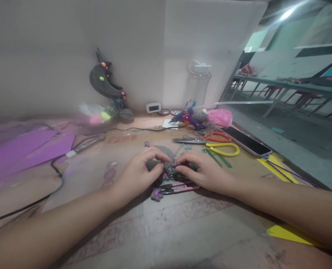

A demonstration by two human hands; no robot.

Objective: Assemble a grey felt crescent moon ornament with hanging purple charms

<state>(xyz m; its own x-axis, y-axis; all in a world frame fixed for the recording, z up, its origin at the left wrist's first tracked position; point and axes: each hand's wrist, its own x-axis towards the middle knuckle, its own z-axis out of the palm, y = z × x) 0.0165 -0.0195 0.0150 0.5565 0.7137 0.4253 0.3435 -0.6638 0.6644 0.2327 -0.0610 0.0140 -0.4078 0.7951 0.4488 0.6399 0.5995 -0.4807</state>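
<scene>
My left hand (150, 166) and my right hand (195, 168) meet at the middle of the table. Fingertips of both are pinched on a small grey and purple craft piece (170, 171), partly hidden by the fingers and too blurred to make out its exact kind. Just below lie thread snips (180, 188) with dark blades and pink handles, partly under my right hand. A grey and purple flower-like piece (157, 194) rests at the tips of the snips. Behind the hands lies a grey round piece (165, 152), with a small purple bit (147, 144) to its left.
Yellow-and-orange-handled scissors (223, 147), a phone (247, 141), a blue glue gun (190, 117) and grey yarn (206, 127) lie behind my right hand. A bottle (198, 87), small clock (153, 108) and black crescent ornament (104, 80) stand near the wall. Purple sheets (28, 151) and a black cable (60, 173) are left.
</scene>
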